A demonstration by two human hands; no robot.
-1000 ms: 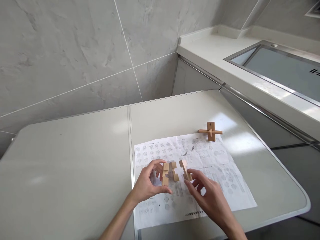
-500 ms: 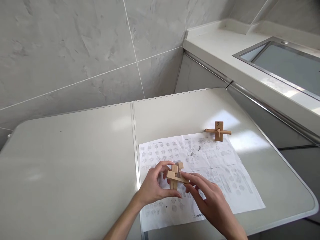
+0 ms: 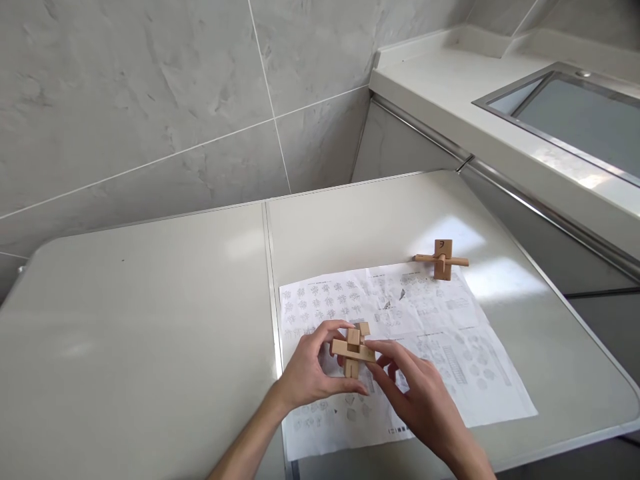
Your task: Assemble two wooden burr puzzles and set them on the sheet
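Observation:
Both hands hold a small cluster of notched wooden puzzle pieces [image 3: 353, 348] just above a printed instruction sheet [image 3: 440, 347]. My left hand [image 3: 310, 373] pinches the upright pieces from the left, thumb below and fingers curled over the top. My right hand [image 3: 415, 393] grips a crosswise piece from the right with its fingertips. A second, assembled wooden cross puzzle [image 3: 442, 259] stands at the sheet's far right corner, away from both hands.
The sheet lies on a grey folding table [image 3: 150, 320] with a seam down its middle [image 3: 270, 293]. A tiled wall rises behind. To the right runs a white counter [image 3: 450, 93] with a steel sink [image 3: 575, 120].
The separate pieces held apart a second ago have been brought together, with a crosswise piece now set across the upright ones. The view shifted slightly.

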